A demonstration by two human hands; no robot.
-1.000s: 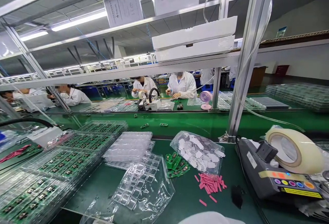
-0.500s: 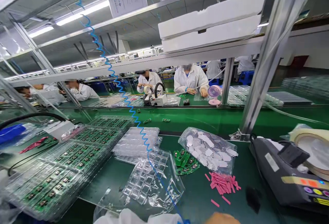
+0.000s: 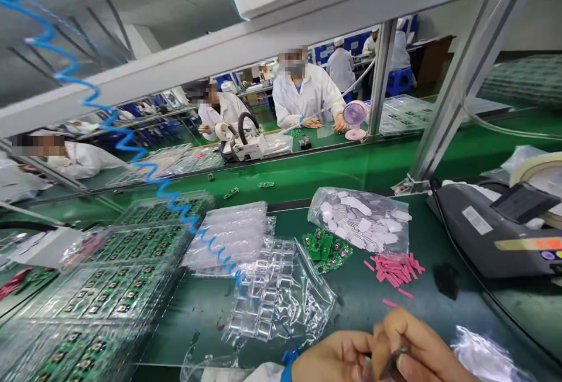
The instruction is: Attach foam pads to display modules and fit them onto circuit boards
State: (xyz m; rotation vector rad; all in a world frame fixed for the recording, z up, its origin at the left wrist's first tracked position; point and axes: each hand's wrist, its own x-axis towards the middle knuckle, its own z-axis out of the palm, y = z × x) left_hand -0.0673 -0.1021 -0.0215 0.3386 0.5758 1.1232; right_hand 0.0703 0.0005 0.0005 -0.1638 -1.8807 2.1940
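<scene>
Right hand (image 3: 424,348) curled, thumb and fingers pinching a small dark piece (image 3: 391,364) at the scene's near right, left hand (image 3: 330,360) meeting it, fingers bent inward, its own grip impossible to tell, pink strips (image 3: 396,269) farther off on the green table (image 3: 193,307).

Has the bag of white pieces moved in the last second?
No. The bag still lies left of the metal post, behind the pink strips; only the view shifted.
</scene>
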